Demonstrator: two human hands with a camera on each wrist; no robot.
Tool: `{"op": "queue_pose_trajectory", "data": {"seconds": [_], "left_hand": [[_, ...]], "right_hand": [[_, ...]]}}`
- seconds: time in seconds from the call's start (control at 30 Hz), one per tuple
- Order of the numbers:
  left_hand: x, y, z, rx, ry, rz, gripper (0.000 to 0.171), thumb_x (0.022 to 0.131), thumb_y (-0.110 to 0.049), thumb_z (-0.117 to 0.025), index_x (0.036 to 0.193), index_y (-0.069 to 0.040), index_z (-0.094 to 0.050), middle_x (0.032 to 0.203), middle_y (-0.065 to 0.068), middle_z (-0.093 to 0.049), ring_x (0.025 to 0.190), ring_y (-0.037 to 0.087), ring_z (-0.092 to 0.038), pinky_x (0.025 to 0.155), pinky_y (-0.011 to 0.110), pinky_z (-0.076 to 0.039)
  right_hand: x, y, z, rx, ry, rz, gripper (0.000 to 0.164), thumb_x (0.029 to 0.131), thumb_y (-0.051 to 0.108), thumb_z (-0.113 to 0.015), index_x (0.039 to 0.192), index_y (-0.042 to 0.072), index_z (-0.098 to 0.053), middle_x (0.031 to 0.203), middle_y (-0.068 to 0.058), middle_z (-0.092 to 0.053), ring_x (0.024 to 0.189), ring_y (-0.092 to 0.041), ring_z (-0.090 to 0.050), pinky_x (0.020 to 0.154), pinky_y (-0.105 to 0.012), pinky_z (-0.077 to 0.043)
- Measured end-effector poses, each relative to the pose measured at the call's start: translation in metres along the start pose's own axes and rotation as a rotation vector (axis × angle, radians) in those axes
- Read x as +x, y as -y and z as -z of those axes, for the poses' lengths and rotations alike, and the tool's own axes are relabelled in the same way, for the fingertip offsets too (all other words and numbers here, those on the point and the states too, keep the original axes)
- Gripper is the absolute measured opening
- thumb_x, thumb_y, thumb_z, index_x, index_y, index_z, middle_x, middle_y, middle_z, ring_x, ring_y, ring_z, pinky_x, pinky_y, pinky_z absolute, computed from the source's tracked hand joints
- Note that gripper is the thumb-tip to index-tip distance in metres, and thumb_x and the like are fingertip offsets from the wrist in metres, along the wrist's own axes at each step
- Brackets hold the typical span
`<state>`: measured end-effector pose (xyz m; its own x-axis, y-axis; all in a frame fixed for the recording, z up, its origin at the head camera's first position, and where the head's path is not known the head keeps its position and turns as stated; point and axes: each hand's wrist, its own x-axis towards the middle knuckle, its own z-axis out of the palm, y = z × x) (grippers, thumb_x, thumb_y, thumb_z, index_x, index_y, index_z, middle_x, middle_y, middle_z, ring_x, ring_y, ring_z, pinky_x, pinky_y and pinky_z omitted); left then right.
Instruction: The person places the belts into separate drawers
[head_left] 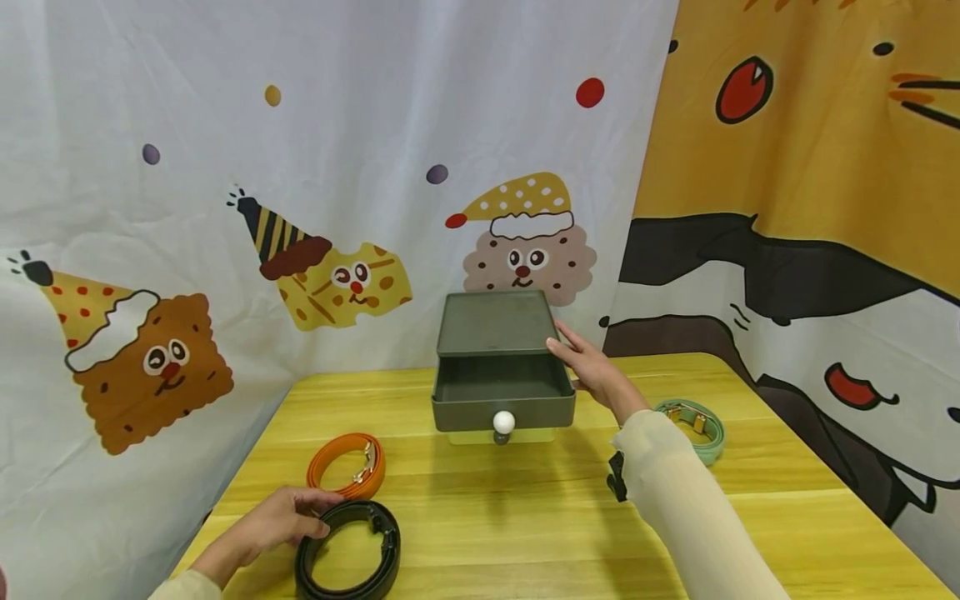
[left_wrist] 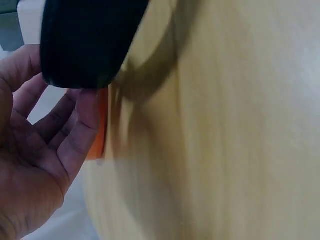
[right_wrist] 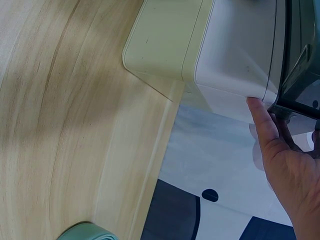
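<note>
My left hand [head_left: 281,521] pinches a coiled black belt [head_left: 393,557] at its left side, thumb and fingertips on the strap. In the left wrist view, the black belt [left_wrist: 92,45] casts a shadow on the table. My right hand [head_left: 596,367] rests against the right side of a small drawer unit [head_left: 495,323]. Its dark green top drawer [head_left: 502,414], with a white knob [head_left: 504,422], is pulled out and nothing shows inside. In the right wrist view, one straight finger of the right hand [right_wrist: 295,175] touches the white section [right_wrist: 235,55] below the dark green one.
A coiled orange belt [head_left: 321,460] lies just behind the black one. To the right of the drawer unit is a coiled mint-green belt [head_left: 708,450]. The wooden table [head_left: 480,517] backs onto a curtain [head_left: 360,150] printed with cartoon figures.
</note>
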<state>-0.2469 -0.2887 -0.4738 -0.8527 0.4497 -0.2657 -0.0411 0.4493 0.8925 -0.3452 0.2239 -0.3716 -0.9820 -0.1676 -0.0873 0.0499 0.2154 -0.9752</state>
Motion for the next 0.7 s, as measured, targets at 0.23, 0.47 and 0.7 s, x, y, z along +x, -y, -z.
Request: {"op": "queue_pose_trajectory", "data": {"seconds": [0.23,0.47,0.7], "left_hand": [[0.004,-0.01,0.001,0.021,-0.013,-0.002,0.046,0.086,-0.007,-0.073,0.13,0.005,-0.062,0.111,0.012,-0.068,0.082,0.023,-0.061,0.058,0.036,-0.053],[0.007,-0.027,0.006,0.013,-0.047,-0.039,0.046,0.088,-0.006,-0.071,0.132,0.006,-0.06,0.105,0.01,-0.068,0.084,0.024,-0.064,0.06,0.035,-0.055],[0.013,-0.048,0.01,-0.035,-0.1,-0.039,0.045,0.089,-0.007,-0.07,0.131,0.007,-0.058,0.105,0.009,-0.067,0.083,0.024,-0.066,0.066,0.038,-0.057]], "right_hand": [[0.001,0.0,0.001,-0.01,-0.002,-0.006,0.072,0.1,0.053,-0.051,0.159,0.042,-0.01,0.166,-0.008,-0.004,0.15,-0.032,-0.015,0.111,-0.064,-0.025],[0.002,0.001,0.002,-0.016,-0.001,-0.01,0.074,0.098,0.056,-0.052,0.158,0.042,-0.011,0.166,-0.008,-0.004,0.15,-0.032,-0.013,0.112,-0.064,-0.024],[0.003,-0.001,0.003,-0.013,-0.002,-0.013,0.075,0.098,0.057,-0.053,0.158,0.043,-0.011,0.166,-0.008,-0.005,0.15,-0.032,-0.013,0.112,-0.064,-0.023]]}}
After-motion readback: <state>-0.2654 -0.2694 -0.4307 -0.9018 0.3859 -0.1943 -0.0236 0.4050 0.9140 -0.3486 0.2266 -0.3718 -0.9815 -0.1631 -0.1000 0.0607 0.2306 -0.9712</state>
